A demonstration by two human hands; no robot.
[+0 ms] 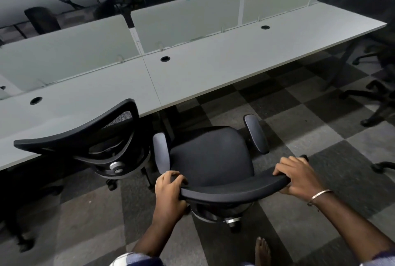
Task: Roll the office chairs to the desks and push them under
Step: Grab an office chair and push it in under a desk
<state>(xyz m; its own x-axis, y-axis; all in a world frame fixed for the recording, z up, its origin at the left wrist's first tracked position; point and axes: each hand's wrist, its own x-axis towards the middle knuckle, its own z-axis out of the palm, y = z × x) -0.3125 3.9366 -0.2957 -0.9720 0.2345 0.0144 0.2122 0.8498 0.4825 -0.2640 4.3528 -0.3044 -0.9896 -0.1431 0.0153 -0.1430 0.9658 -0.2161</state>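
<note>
Black office chair [210, 154] stands on the checkered carpet just short of the white desk [213, 66], seat facing it. Left hand [168, 188] and right hand [297, 174] each grip its backrest top. Second chair [85, 137] sits tucked under the desk at left.

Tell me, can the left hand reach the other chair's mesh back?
Probably yes: the left hand grips the black padded chair backrest, and the black mesh-backed chair stands right beside it with nothing between.
</note>
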